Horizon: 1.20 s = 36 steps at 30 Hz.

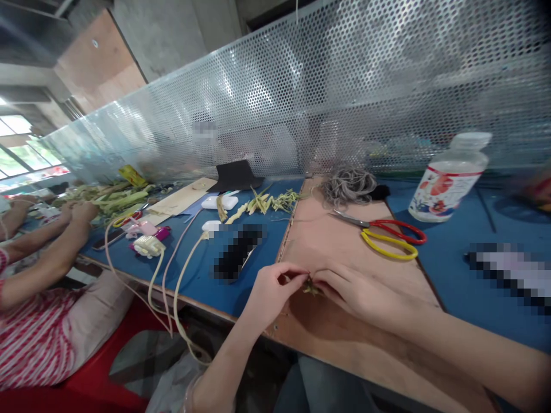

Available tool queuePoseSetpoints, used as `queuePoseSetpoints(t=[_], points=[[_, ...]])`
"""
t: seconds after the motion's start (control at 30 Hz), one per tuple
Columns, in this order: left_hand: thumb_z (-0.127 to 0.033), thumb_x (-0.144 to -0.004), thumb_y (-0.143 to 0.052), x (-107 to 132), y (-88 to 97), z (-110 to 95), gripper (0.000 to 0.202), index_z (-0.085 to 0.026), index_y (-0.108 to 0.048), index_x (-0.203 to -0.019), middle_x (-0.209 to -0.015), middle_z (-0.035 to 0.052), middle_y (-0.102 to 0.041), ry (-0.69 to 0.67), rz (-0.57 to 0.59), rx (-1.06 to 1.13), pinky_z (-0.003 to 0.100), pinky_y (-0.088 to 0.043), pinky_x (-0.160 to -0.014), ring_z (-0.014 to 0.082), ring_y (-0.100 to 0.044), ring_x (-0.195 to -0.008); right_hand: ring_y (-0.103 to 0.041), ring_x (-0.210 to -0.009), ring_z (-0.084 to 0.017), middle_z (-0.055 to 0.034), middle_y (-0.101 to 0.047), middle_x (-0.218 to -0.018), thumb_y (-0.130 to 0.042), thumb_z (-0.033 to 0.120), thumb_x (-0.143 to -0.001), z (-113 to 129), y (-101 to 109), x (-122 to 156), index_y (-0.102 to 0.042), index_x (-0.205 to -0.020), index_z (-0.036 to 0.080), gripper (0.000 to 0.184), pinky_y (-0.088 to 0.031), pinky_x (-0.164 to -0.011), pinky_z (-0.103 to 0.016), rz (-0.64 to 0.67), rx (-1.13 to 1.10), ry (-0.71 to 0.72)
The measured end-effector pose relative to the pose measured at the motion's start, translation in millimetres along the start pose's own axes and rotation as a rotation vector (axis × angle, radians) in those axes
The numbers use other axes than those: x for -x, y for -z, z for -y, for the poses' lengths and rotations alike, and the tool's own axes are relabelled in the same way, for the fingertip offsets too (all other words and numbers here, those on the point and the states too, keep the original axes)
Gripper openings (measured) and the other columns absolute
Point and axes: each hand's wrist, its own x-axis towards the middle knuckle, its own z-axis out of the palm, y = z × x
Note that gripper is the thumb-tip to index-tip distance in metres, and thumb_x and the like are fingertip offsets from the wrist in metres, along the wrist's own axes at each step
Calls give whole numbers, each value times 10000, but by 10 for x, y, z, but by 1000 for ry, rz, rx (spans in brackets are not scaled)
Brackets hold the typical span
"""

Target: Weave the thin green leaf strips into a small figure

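Two hands: the left hand [271, 292] and the right hand [357, 292] meet over the wooden board [344, 241], close to its near edge.
Left hand: its fingers are pinched narrow on the little green leaf piece [310, 285].
Right hand: its fingers are pinched narrow on the same leaf piece, from the other side.
Leaf piece: it sits just above the board's near edge, between both hands, and most of it is hidden by the fingers.
Could slip: the leaf piece is tiny and held only by fingertips, so I think a loose pinch may let it drop past the board's near edge.
Could tear: I think the thin leaf may rip if both hands pull apart too hard.
Scissors [387, 235]: they lie on the board, farther from its near edge than the hands, blades shut; a fast reach there may poke a finger.
Bottle [447, 180]: it stands off the board's right side on the blue worktop [451, 275]; a wide elbow may knock it over.
Cords [172, 275]: they hang off the worktop left of the board and may snag an arm.
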Motion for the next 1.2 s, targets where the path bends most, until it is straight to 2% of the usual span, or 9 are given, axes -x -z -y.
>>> queuePoseSetpoints(t=[0.23, 0.37, 0.57, 0.8, 1.03, 1.2], points=[[-344, -769, -554, -6, -24, 13, 224, -179, -628, -901, -806, 24, -659, 15, -79, 21, 215, -425, -590, 127, -576, -685, -542, -842, -158, -59, -576, -927, -368, 156, -892, -12, -20, 10, -538, -917, 174, 172, -489, -725, -302, 32, 12, 45], [-356, -765, -562, 5, -26, 20, 213, -178, -626, -863, -805, 22, -657, 29, -32, 60, 222, -442, -628, 131, -583, -705, -539, -806, -157, -54, -568, -876, -374, 159, -889, -12, -21, 12, -546, -906, 164, 172, -484, -691, -294, 41, 49, 48], [-289, -769, -565, 7, -5, 0, 168, -180, -659, -855, -798, 17, -673, 30, 26, 127, 228, -461, -697, 136, -608, -725, -541, -792, -145, -50, -563, -883, -375, 156, -891, -23, -35, 13, -552, -906, 166, 177, -480, -681, -272, -2, 30, 37], [-356, -765, -566, 5, 23, 12, 238, -181, -667, -890, -850, 27, -678, 52, 47, 98, 240, -459, -694, 154, -604, -758, -543, -813, -143, -54, -557, -914, -370, 158, -894, -40, -54, 21, -549, -941, 166, 185, -483, -696, -274, 0, 4, 23], [-309, -760, -581, 6, 35, -12, 185, -188, -683, -854, -837, 10, -684, 22, 77, 45, 223, -442, -731, 146, -607, -793, -542, -837, -160, -62, -565, -926, -371, 170, -897, -32, -35, 23, -550, -940, 165, 184, -488, -714, -305, 24, 35, 11], [-297, -763, -576, 16, 42, -25, 225, -191, -673, -936, -831, 14, -683, 39, 121, 65, 228, -445, -708, 148, -607, -769, -539, -852, -161, -58, -563, -950, -377, 157, -892, -62, -49, 44, -551, -950, 178, 185, -482, -727, -307, 47, 61, 22]])
